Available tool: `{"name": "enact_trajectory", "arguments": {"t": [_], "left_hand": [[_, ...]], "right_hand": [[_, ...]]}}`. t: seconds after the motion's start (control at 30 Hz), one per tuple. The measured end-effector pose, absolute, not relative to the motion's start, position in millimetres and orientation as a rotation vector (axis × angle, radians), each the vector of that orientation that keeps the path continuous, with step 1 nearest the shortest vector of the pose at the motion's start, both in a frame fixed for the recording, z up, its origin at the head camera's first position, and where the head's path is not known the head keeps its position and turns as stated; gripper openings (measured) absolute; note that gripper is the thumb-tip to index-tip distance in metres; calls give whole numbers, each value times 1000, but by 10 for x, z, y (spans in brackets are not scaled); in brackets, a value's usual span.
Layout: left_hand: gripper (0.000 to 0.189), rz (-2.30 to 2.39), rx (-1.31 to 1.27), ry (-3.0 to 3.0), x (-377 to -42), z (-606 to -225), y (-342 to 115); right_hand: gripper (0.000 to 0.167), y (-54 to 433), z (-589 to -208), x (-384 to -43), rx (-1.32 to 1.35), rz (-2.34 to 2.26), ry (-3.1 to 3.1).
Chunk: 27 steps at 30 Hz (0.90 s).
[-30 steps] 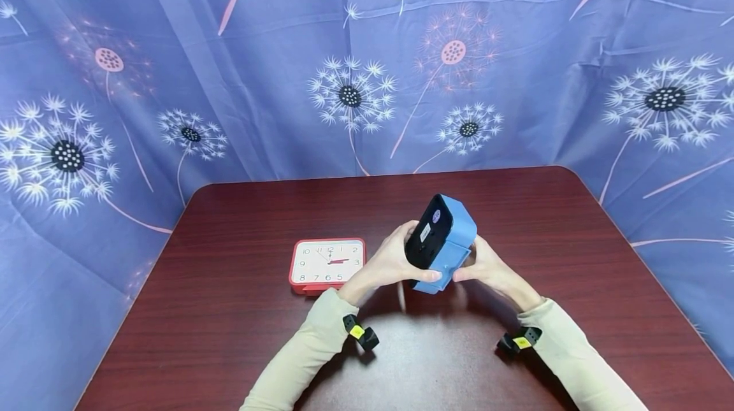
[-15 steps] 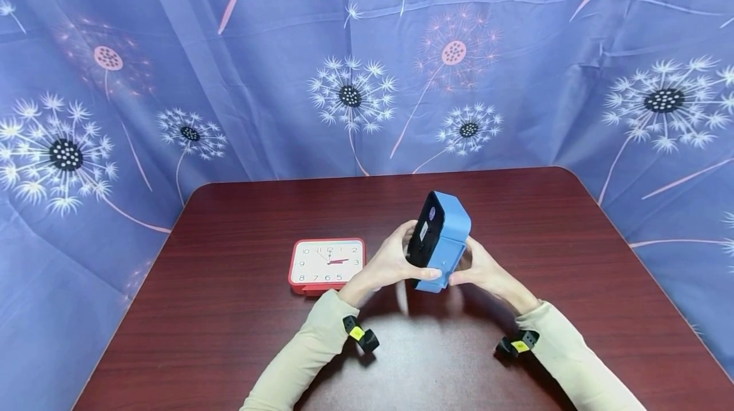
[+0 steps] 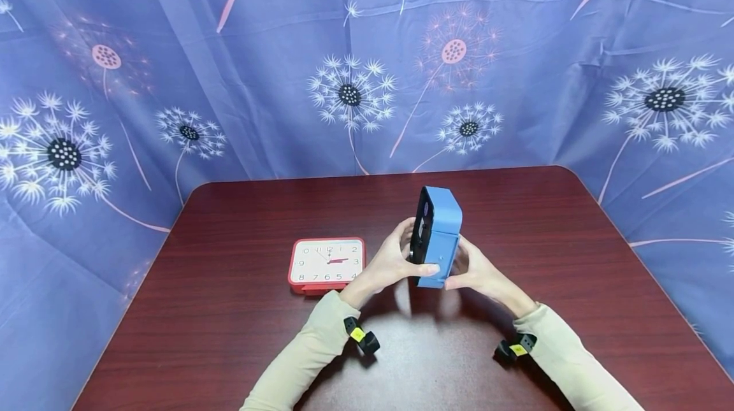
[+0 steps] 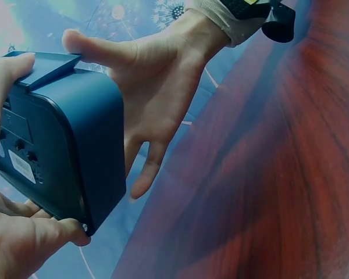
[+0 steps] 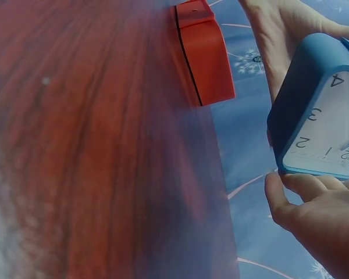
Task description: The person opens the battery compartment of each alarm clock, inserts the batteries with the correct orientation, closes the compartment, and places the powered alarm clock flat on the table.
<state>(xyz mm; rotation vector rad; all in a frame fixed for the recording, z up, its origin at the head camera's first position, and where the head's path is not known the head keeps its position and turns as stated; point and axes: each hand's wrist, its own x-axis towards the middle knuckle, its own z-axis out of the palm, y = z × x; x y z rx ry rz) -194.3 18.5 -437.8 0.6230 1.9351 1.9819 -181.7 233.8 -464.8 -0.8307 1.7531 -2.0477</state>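
A blue alarm clock is held up over the table, between both hands. My left hand grips it from the left, thumb on its blue underside and fingers at the black back. From the other side my right hand holds it, thumb at the lower edge and fingers by the dial. In the left wrist view the black back shows small knobs and a white label. White dial and numerals appear in the right wrist view. Part of the dial is out of frame there.
A red alarm clock with a white dial lies face up on the dark wood table, left of the left hand. Behind the table hangs a blue cloth with dandelion prints. Each wrist wears a small black camera.
The blue alarm clock has turned more upright and shifted slightly left, so its black back shows less and its blue side more. The right hand has moved a little left with it.
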Motion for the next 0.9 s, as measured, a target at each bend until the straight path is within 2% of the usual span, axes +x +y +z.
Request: {"name": "enact_trajectory", "arguments": {"t": [0.27, 0.53, 0.9], "left_hand": [[90, 2049, 565, 1872, -1945, -4367, 193], [91, 2054, 568, 1859, -1928, -4378, 186], [104, 2035, 729, 1773, -1964, -4416, 173]], "right_hand": [[103, 2313, -4644, -1796, -842, -1985, 1827], [96, 2273, -4581, -1754, -752, -1917, 2036], [101, 2273, -4546, -1742, -795, -1926, 2133]]}}
